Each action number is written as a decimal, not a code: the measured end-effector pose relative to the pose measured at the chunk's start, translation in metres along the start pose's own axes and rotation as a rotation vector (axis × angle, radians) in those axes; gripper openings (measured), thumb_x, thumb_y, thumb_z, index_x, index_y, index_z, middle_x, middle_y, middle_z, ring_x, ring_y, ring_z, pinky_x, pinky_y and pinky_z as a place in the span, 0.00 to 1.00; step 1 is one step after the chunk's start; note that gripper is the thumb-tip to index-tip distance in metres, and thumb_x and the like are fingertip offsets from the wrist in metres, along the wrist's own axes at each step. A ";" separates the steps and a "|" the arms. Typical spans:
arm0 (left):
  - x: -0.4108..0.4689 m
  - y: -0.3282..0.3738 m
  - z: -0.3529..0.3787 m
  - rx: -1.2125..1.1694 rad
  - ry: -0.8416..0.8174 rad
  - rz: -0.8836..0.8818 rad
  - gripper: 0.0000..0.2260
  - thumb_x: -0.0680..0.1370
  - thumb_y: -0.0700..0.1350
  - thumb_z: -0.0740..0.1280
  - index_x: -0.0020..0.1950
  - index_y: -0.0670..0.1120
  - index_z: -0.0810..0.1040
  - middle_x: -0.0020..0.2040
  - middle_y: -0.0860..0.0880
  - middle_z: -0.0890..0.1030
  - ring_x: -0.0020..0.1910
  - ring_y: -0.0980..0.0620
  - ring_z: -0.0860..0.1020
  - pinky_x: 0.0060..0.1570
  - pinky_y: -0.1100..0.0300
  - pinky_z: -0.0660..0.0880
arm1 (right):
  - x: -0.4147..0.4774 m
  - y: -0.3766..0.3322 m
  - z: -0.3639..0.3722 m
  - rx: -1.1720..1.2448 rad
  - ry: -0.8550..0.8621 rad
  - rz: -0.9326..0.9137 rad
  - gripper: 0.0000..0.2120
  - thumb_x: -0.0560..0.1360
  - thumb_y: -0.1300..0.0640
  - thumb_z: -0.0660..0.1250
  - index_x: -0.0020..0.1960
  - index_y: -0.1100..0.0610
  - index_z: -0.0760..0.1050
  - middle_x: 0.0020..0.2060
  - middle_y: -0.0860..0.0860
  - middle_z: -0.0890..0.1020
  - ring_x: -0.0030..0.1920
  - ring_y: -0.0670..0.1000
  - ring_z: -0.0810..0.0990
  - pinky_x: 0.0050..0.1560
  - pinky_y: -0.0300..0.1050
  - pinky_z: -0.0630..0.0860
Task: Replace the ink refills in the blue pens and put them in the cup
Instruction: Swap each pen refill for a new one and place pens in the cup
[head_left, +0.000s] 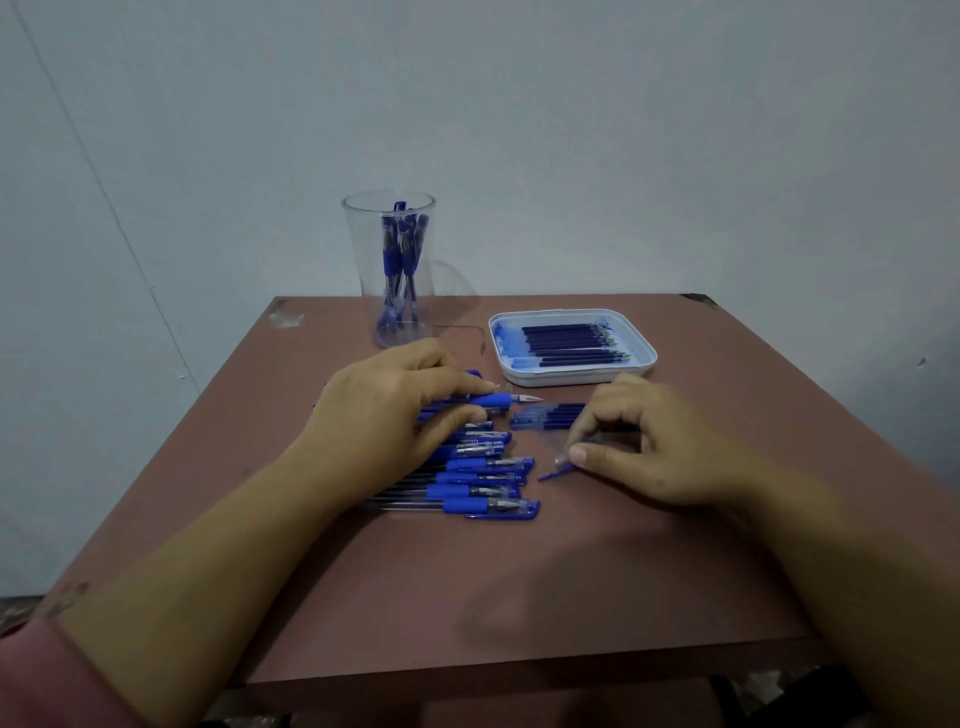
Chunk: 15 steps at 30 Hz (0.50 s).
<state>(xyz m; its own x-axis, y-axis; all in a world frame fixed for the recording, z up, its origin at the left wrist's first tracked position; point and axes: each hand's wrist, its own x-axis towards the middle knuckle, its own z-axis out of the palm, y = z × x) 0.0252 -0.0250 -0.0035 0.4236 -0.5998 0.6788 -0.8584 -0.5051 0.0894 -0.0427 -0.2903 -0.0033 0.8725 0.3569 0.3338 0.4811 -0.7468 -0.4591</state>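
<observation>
brown desk (675, 545) fills most of the view, far edge against a pale wall (571, 130), chipped patches at the far corners

row of blue pens (483, 480) lies side by side on the desk left of centre, capped ends pointing right, clear barrels running left under my arm

my left grip (384, 415) lies over the far end of that row, fingers curled round one uncapped pen (501, 400), so this grip is closed and holding that pen

my right grip (660, 447) is low over the desk right of centre, narrow, with thumb and forefinger pinching a pen cap (557, 472); the other fingers are curled in

white tray (576, 378) sits at far right of centre, just beyond my right grip, with a layer of dark blue refills (569, 343) lying side by side in it, tips to the right

clear cup (358, 260) stands upright at the far edge, left of the tray and beyond my left grip, with several blue pens in cup (400, 244) standing inside

loose refills (550, 415) lie in a small bunch on the desk between my two grips, near side of the tray, apart from it

the uncapped pen has its blue rubber section and bare tip sticking out right of my fingers, tip pointing at the loose refills; can't tell if it's lifted off the row

the pen cap is blue, its clip pointing down-left toward the row; can't tell if it touches the desk
</observation>
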 end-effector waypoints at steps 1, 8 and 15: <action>0.000 0.000 0.000 -0.025 -0.008 -0.006 0.15 0.77 0.57 0.64 0.56 0.53 0.84 0.44 0.58 0.78 0.41 0.62 0.73 0.38 0.65 0.72 | 0.000 0.001 0.001 -0.017 -0.020 -0.002 0.10 0.70 0.42 0.67 0.43 0.47 0.82 0.38 0.42 0.80 0.45 0.46 0.76 0.43 0.34 0.69; 0.000 0.002 0.002 -0.078 -0.039 -0.010 0.16 0.78 0.59 0.63 0.58 0.53 0.83 0.45 0.60 0.77 0.42 0.62 0.74 0.39 0.60 0.78 | 0.005 -0.008 0.009 -0.075 0.169 -0.036 0.07 0.72 0.48 0.67 0.47 0.50 0.78 0.40 0.41 0.79 0.43 0.45 0.76 0.44 0.35 0.71; -0.001 0.009 0.003 -0.095 -0.007 0.018 0.17 0.79 0.57 0.62 0.58 0.50 0.83 0.44 0.59 0.76 0.41 0.62 0.73 0.39 0.62 0.76 | 0.012 -0.022 0.020 -0.001 0.311 -0.072 0.06 0.77 0.54 0.68 0.50 0.54 0.82 0.41 0.45 0.83 0.42 0.44 0.79 0.42 0.34 0.74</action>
<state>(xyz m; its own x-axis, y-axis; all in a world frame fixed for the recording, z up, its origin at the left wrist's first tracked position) 0.0180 -0.0307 -0.0056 0.4100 -0.6126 0.6758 -0.8892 -0.4334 0.1466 -0.0410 -0.2589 -0.0058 0.7680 0.2209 0.6011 0.5409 -0.7262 -0.4243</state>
